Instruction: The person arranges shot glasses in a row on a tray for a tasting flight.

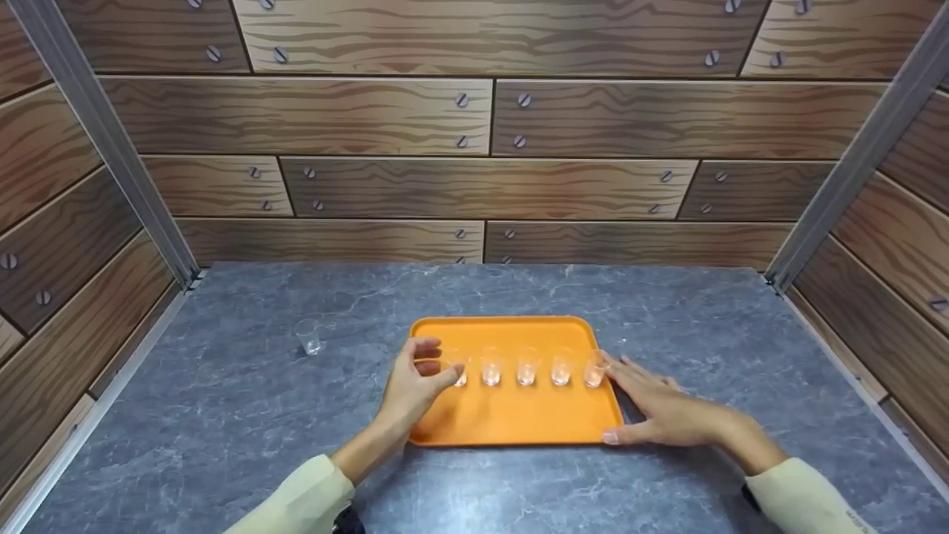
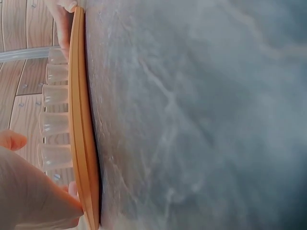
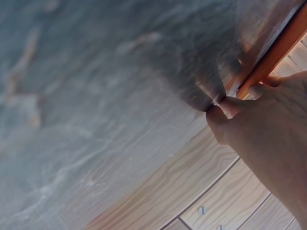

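An orange tray [image 1: 519, 415] lies on the table, with several small clear glasses in a row across it. My left hand [image 1: 415, 382] is at the tray's left side, thumb and fingers apart around the leftmost glass [image 1: 460, 377]. In the left wrist view, a gap shows between the thumb [image 2: 14, 140] and that glass [image 2: 55, 156]. At the tray's right edge, my right hand [image 1: 660, 404] rests its thumb near the front corner and its fingertips beside the rightmost glass [image 1: 594, 373]. The right wrist view shows some of its fingers [image 3: 218, 120] down by the tabletop, against the tray's side [image 3: 273, 55].
Another small clear glass [image 1: 311, 341] stands alone on the grey marbled table [image 1: 245, 400], left of the tray. Wood-patterned panels [image 1: 474, 185] close off the back and both sides, with metal posts [image 1: 118, 141] at the rear corners.
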Demonstrator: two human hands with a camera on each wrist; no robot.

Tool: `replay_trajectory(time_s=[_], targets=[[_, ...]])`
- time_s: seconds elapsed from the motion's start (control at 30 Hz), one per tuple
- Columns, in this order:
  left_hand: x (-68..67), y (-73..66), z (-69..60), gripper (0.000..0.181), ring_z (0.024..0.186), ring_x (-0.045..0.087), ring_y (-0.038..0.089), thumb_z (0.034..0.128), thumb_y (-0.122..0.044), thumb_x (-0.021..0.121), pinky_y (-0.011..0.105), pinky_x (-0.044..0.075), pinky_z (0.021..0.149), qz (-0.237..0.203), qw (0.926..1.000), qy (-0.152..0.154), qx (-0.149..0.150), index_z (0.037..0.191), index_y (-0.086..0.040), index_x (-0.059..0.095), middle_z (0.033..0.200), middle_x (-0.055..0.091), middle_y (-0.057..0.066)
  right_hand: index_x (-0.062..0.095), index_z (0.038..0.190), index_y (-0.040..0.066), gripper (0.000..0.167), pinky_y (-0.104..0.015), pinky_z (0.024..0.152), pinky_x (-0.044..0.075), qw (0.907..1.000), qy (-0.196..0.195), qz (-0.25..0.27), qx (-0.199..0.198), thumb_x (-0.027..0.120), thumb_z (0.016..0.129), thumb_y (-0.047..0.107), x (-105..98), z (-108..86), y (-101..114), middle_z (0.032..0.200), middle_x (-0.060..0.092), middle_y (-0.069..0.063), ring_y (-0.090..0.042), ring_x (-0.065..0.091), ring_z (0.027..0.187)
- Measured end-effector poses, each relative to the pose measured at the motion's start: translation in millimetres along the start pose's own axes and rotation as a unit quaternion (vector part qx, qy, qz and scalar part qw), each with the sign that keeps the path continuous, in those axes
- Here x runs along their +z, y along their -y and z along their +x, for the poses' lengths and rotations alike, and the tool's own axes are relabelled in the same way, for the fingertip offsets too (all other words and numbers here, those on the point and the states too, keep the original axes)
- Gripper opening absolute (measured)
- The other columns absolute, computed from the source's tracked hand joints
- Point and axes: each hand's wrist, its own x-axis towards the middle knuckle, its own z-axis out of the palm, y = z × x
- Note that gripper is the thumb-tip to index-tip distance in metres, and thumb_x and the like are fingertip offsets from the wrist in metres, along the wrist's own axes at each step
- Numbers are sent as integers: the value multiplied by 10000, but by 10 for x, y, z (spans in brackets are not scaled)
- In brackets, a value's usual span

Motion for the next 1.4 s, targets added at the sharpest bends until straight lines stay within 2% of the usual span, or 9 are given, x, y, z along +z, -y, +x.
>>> replay_trajectory(time_s=[0.17,0.33,0.43,0.57,0.83,1.1,1.3,1.4], targets=[[-64,-14,-14,561,1106,621,350,905,-112,849,356,600,831,-274,9996,-31,-104,1357,62,566,1323,586,260,148,1758,123,1130,-887,1127,6,10000,-13,5,16,753,959,645,6,4,1,1814,82,-123,-500,49,1627],[-132,-29,-35,554,1080,639,320,935,-95,823,421,651,800,-673,9975,-66,-213,1385,64,541,1348,555,272,151,1760,137,1127,-891,1128,18,10000,-9,-5,-20,752,957,652,5,6,7,1817,88,-103,-492,54,1629],[-172,-37,-51,540,1077,651,306,944,-85,807,439,655,811,-792,9966,-86,-184,1391,60,540,1360,552,273,146,1763,157,1128,-892,1129,27,10000,-6,-17,-22,750,955,661,4,4,9,1819,89,-92,-491,64,1629],[-239,-39,-67,492,1080,662,314,947,-57,788,429,654,801,-813,9965,-209,15,1371,49,562,1348,571,273,141,1764,159,1125,-889,1130,26,10000,-3,1,-17,749,958,655,2,1,10,1819,86,-96,-494,66,1628],[-435,11,-71,399,1052,669,296,943,-4,767,330,632,765,-736,9936,-789,328,1308,54,616,1261,633,271,144,1761,139,1126,-881,1133,2,10000,68,-17,48,742,961,657,-13,19,12,1819,69,-100,-485,45,1632],[-647,49,-56,390,1020,660,244,917,32,754,223,562,848,-391,9862,-1469,661,1274,96,612,1207,663,245,114,1768,178,1131,-873,1140,-7,9999,67,-5,85,741,960,662,-4,23,5,1820,54,-91,-480,39,1633],[-830,58,-57,411,1075,626,264,933,-5,757,215,520,881,-85,9779,-1998,611,1305,66,597,1231,627,206,132,1764,156,1129,-875,1143,6,9999,63,-3,94,740,960,665,2,-1,5,1821,60,-86,-477,41,1635],[-925,73,-36,412,1103,609,269,953,-37,750,207,505,882,74,9750,-2158,529,1325,35,587,1258,605,200,153,1759,133,1125,-882,1140,22,10000,35,-19,69,742,960,662,5,-13,-1,1821,75,-88,-478,49,1634]])
